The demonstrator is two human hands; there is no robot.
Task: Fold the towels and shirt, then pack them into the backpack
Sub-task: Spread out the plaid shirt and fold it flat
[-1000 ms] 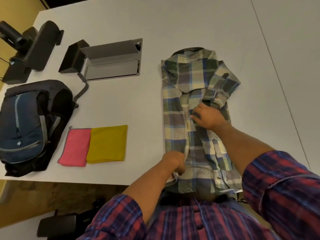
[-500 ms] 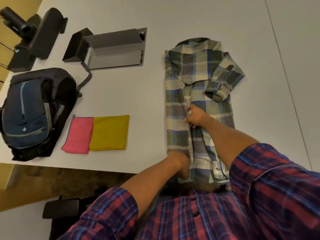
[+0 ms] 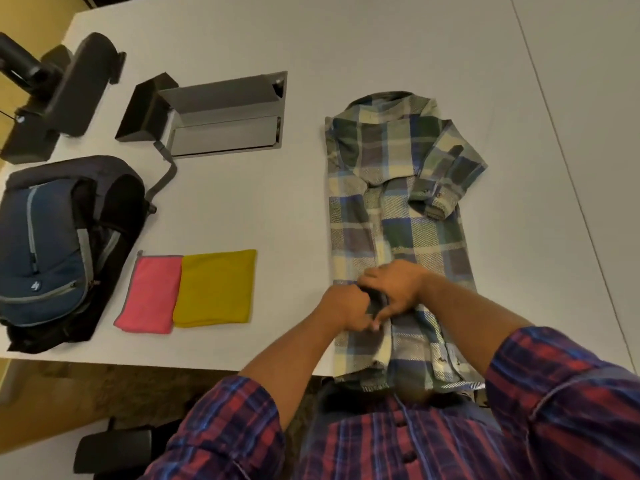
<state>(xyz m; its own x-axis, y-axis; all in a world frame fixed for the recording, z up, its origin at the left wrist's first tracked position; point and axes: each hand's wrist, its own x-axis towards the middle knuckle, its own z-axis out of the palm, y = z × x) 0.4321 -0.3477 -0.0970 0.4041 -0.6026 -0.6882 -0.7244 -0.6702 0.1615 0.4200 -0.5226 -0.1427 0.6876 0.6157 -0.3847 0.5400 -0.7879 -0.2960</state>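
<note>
A white table (image 3: 346, 46) carries an open cable hatch (image 3: 221, 116) and perhaps a camera mount (image 3: 59, 98).

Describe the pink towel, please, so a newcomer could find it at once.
Start at the blue backpack lying on the white table's left side. Just right of it, near the front edge, lie two folded towels side by side; the pink towel is nearer the backpack, narrower than the yellow towel.

The shirt (image 3: 398, 216) is soft woven plaid cloth; the towels (image 3: 214, 289) look like matt fleecy fabric; the table (image 3: 346, 46) is smooth, matt.
</note>
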